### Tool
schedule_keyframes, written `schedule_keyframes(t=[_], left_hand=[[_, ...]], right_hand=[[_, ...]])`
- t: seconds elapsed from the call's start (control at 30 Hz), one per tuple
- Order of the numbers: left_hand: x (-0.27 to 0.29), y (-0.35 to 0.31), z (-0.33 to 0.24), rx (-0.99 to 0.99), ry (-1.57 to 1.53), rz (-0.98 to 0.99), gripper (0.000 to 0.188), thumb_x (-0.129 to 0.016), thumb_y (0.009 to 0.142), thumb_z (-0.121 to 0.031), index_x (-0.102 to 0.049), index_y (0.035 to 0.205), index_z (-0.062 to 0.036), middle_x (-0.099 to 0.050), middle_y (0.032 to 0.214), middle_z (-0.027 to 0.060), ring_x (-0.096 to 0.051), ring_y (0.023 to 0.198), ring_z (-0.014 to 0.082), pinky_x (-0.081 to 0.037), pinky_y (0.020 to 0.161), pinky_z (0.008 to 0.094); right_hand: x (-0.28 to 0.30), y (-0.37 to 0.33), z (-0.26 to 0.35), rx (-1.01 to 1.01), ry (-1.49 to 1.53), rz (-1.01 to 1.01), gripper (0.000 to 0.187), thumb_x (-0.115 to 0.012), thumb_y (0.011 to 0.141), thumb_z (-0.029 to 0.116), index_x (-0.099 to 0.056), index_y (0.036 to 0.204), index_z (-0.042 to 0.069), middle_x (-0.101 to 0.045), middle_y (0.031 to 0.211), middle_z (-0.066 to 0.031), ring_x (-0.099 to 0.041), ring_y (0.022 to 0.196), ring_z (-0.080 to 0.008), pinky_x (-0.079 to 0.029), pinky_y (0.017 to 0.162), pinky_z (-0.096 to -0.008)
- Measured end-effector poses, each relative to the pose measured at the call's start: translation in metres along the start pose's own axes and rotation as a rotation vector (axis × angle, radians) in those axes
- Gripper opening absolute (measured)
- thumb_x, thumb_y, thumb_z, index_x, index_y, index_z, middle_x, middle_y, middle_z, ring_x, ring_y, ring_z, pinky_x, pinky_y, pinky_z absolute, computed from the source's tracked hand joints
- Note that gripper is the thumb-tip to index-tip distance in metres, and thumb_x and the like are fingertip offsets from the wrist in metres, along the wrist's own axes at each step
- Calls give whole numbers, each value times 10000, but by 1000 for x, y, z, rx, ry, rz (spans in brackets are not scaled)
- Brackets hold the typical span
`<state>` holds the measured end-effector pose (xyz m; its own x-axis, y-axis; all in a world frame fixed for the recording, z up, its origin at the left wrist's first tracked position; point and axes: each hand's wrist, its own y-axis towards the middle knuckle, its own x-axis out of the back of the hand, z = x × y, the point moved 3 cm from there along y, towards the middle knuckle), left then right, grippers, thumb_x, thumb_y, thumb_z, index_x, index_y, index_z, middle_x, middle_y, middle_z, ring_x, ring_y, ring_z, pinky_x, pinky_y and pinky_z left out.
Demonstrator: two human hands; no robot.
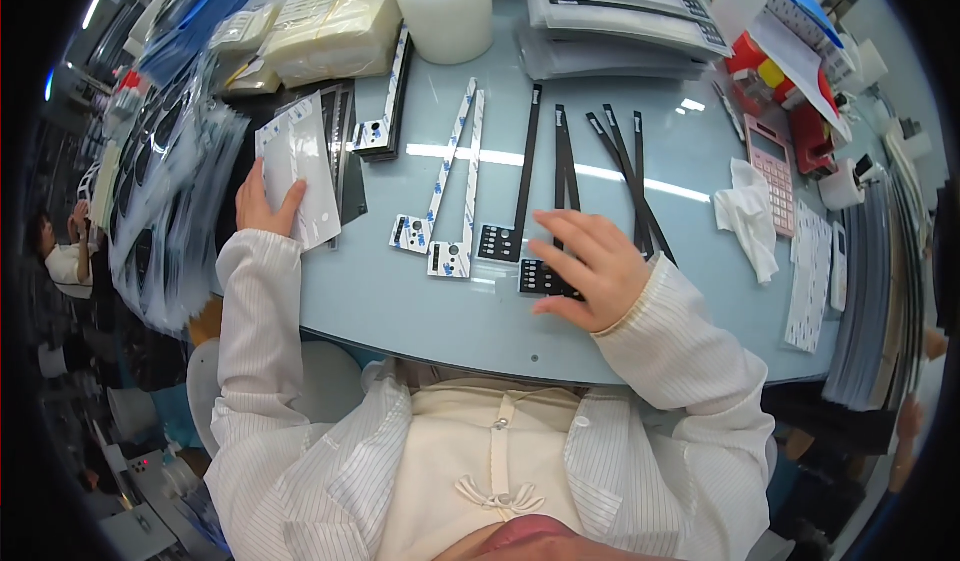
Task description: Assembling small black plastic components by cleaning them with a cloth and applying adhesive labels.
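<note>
My left hand [268, 206] grips a white sheet [312, 186] with blue print at its top edge. The thumb lies across the sheet and the other fingers are at its left edge. My right hand [597, 269] hovers over or touches a black L-shaped strip [541, 279], its fingers spread and holding nothing. Left of it lies another black L-shaped strip [527, 176]. Two L-shaped strips with white and blue backing, a left one [437, 191] and a right one [467, 201], lie between my hands. More black strips [630, 166] fan out beyond the right hand, their lower ends partly hidden.
A stack of backed strips [378, 133] stands beside the sheet. At the back are a clear tape roll [445, 11], yellowish packs [330, 33] and stacked clear trays [610, 26]. To the right lie a crumpled tissue [745, 219] and a pink calculator [770, 166]. Plastic sheets [175, 201] pile at the left.
</note>
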<state>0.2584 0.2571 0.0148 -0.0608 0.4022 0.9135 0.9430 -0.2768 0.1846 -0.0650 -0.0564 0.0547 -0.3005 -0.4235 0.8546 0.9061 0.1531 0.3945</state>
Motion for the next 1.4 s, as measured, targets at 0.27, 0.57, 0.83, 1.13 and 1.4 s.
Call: schedule_keyframes(t=[0.27,0.57,0.83,1.13,1.4], left_hand=[[6,17,9,29,-231,-111,953,-869,674,-150,-349,1470,-79,-487,1346,182,-541,1203,296,-467,980,400],[51,1,-12,-35,-832,-165,798,-710,795,63,-327,1480,-77,-675,1105,170,-664,996,221,-525,881,318],[111,-77,-117,-298,-1203,46,769,-705,802,51,-313,1462,17,-662,1165,171,-657,1045,204,-497,932,316],[95,-91,-180,-604,-990,655,756,-738,772,49,-393,1442,-13,-675,1151,145,-691,942,190,-534,814,290],[88,-97,-217,-1083,-259,737,816,-812,636,-17,-497,1387,-70,-688,976,113,-667,771,295,-528,677,350]], right_hand=[[-31,8,18,88,-139,221,761,-609,828,573,-491,1353,34,-441,1463,-139,-405,1365,-298,-281,1139,-493],[-23,11,34,164,7,160,529,-632,866,470,-639,1111,1,-584,1275,-190,-530,1218,-331,-363,1072,-489],[28,40,22,-23,404,-193,684,-787,791,300,-515,1314,-48,-554,1336,-211,-594,1136,-325,-470,941,-376],[82,65,12,-345,1259,-271,1260,-934,479,529,-317,1468,50,-574,1291,-167,-615,1064,-214,-482,882,-318],[48,40,30,-243,537,270,332,-752,790,55,-661,1103,-12,-706,908,-153,-698,732,-165,-525,647,-251]])
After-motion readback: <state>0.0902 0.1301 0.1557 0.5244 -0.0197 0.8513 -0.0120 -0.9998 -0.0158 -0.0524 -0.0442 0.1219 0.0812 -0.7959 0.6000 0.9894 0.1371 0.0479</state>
